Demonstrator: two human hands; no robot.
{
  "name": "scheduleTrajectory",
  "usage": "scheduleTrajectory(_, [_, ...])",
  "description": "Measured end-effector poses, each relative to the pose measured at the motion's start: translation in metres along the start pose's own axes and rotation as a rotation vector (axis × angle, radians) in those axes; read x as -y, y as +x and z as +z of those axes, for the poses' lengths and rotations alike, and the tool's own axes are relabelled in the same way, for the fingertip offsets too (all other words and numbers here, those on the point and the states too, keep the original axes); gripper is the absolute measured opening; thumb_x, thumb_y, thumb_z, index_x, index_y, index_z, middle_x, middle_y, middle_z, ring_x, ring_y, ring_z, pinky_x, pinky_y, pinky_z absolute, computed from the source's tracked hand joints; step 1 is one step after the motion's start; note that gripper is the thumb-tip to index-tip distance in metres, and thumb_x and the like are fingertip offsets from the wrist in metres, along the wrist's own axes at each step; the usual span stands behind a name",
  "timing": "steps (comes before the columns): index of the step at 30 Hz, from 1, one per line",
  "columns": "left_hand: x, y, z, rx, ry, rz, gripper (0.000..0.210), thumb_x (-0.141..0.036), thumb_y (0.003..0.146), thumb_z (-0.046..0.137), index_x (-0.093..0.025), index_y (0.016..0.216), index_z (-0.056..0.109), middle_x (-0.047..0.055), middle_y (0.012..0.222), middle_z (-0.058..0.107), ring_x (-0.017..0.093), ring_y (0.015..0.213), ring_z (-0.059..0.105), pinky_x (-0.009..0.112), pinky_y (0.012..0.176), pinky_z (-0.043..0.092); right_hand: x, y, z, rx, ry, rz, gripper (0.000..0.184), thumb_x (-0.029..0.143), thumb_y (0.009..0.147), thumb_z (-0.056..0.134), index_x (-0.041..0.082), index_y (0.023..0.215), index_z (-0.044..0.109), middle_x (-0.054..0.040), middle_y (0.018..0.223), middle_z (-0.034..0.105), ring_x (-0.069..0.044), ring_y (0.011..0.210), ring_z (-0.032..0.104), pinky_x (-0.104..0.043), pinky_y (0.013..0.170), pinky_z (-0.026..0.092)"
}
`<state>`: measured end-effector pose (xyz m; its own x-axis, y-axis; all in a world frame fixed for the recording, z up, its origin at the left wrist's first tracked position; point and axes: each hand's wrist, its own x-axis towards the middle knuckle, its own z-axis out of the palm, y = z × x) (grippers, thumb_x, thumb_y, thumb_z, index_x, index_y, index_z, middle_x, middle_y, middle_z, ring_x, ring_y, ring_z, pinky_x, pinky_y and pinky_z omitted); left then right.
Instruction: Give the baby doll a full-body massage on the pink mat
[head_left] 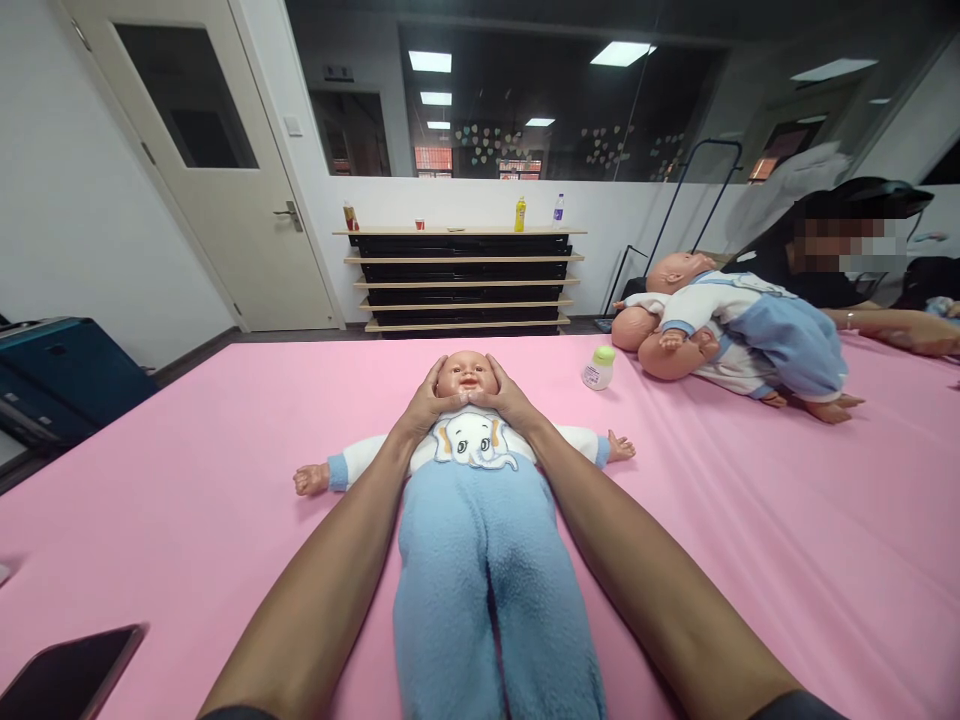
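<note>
A baby doll (pixel 480 570) in a white top with an elephant face and fuzzy blue trousers lies on its back, feet toward me, arms spread wide. My left hand (pixel 429 403) cups the left side of the doll's head, its thumb under the chin. On the other side my right hand (pixel 513 398) holds the head the same way, and the two thumbs nearly meet below the mouth. The fingers curve around behind the cheeks and are partly hidden. A small white bottle with a green cap (pixel 598 369) stands to the right, beyond the doll's hand.
The pink-covered table (pixel 247 430) stretches around the doll. Several other dolls (pixel 739 325) are piled at the right, by a co-worker in black (pixel 806 240). A phone (pixel 71 672) lies at the near left. Beyond stand a shelf with bottles (pixel 457 232) and a blue suitcase (pixel 71 380).
</note>
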<state>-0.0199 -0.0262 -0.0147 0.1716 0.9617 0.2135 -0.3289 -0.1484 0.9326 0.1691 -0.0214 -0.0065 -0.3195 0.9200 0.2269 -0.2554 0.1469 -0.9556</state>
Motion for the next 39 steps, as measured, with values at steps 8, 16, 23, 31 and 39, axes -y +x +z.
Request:
scheduleTrajectory(8, [-0.0086,-0.0060,0.0015,0.067,-0.087,-0.013,0.098,-0.019,0.067,0.080,-0.027,0.149,0.028,0.011,0.146,0.043,0.029,0.128,0.049,0.044,0.110,0.038,0.0014,0.0014,-0.0029,0.106,0.194,0.063,0.109,0.023,0.067,0.081,0.027,0.152,0.012,-0.0072,0.149,0.038,-0.026,0.131,0.046,-0.044,0.109,0.039])
scheduleTrajectory(16, [-0.0036,-0.0016,0.0008,0.012,-0.013,-0.006,0.106,-0.020,0.062,0.085,-0.028,0.149,0.027,0.011,0.147,0.040,0.032,0.130,0.046,0.046,0.110,0.037,0.0064,-0.0025,0.0027,0.010,0.054,0.039,0.116,0.026,0.059,0.086,0.028,0.152,0.016,-0.0036,0.151,0.035,-0.030,0.137,0.036,-0.043,0.113,0.035])
scheduleTrajectory(23, [-0.0009,0.0004,-0.0011,-0.010,0.048,0.008,0.106,-0.021,0.061,0.086,-0.028,0.149,0.028,0.010,0.147,0.041,0.032,0.131,0.044,0.047,0.110,0.037,0.0083,-0.0032,0.0043,0.003,0.000,0.007,0.116,0.028,0.059,0.087,0.028,0.152,0.018,-0.0026,0.151,0.035,-0.030,0.139,0.033,-0.043,0.114,0.033])
scheduleTrajectory(31, [-0.0068,-0.0055,0.0027,0.021,-0.022,-0.006,0.098,-0.020,0.065,0.083,-0.029,0.148,0.030,0.009,0.146,0.042,0.030,0.129,0.047,0.044,0.110,0.038,0.0045,-0.0030,0.0026,0.051,0.112,0.072,0.113,0.025,0.065,0.084,0.028,0.152,0.012,-0.0059,0.152,0.033,-0.026,0.132,0.044,-0.041,0.111,0.039])
scheduleTrajectory(39, [-0.0098,-0.0062,0.0032,0.040,-0.096,-0.032,0.101,-0.019,0.065,0.081,-0.025,0.150,0.027,0.012,0.144,0.045,0.030,0.127,0.049,0.044,0.109,0.040,0.0015,-0.0003,0.0003,0.097,0.215,0.065,0.112,0.023,0.065,0.083,0.027,0.152,0.012,-0.0078,0.148,0.039,-0.027,0.128,0.048,-0.044,0.108,0.041])
